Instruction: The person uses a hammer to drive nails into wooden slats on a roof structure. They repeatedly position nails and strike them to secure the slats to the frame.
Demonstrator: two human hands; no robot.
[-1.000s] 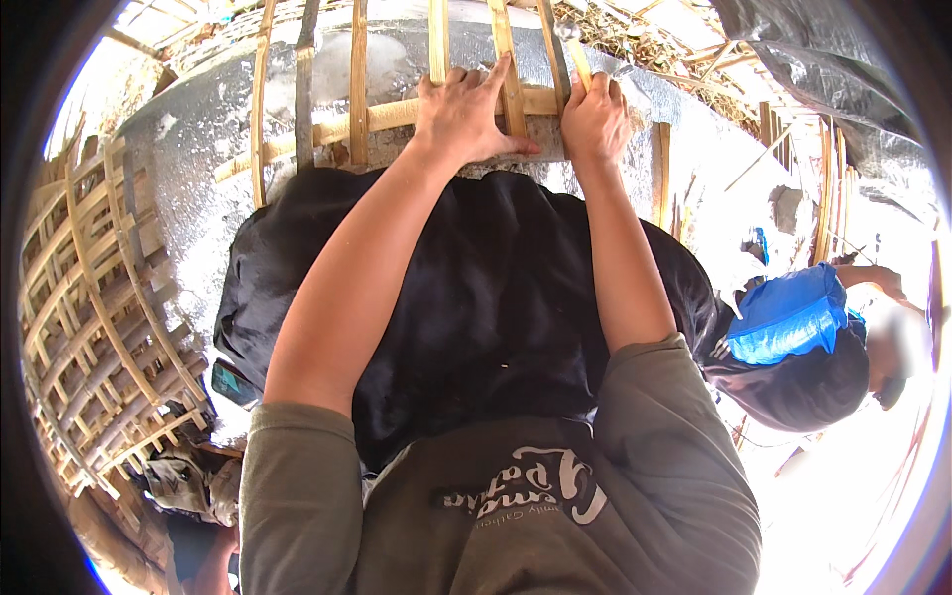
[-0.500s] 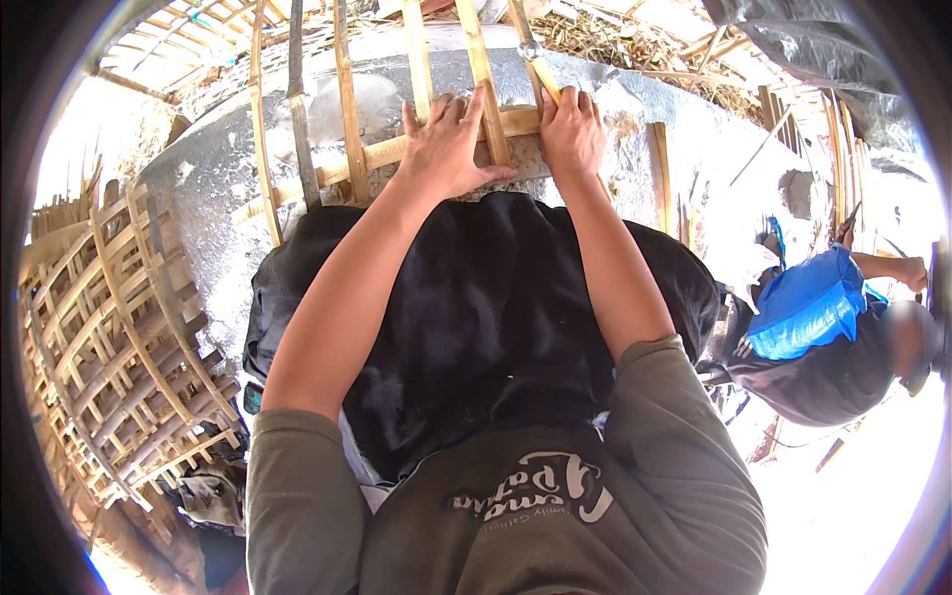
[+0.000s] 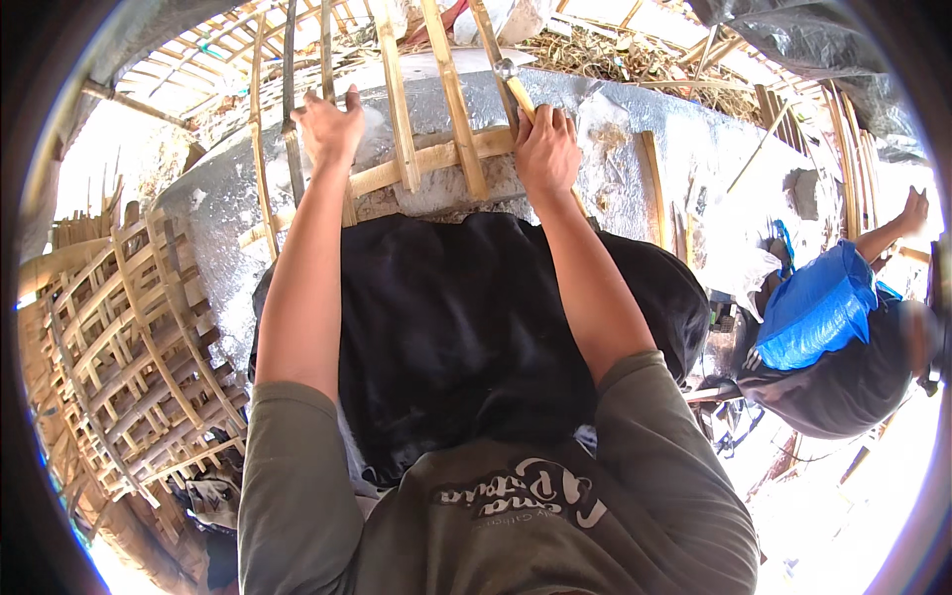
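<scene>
My right hand [image 3: 548, 159] is closed round the light wooden handle of a hammer [image 3: 520, 96]. Its shiny metal head points away from me, close to a dark bamboo slat [image 3: 486, 35]. Further left, my left hand [image 3: 330, 131] is open over another upright slat [image 3: 326, 45], thumb and fingers apart; whether it touches that slat is hard to see. Several bamboo slats [image 3: 397, 109] stand in a row across a horizontal bamboo strip [image 3: 436, 159]. Black cloth [image 3: 466, 317] covers my lap just below them.
A woven bamboo panel [image 3: 129, 347] stands at the left. Behind the slats lies a silvery sheet [image 3: 684, 119], with dry plant litter [image 3: 635, 59] beyond. On the right a person wearing dark clothing sits beside a blue plastic bag [image 3: 818, 307].
My left hand has left the middle slats and moved left, fingers apart. My right hand, still holding the hammer, appears slightly lower and further left. The person at right has raised an arm.
</scene>
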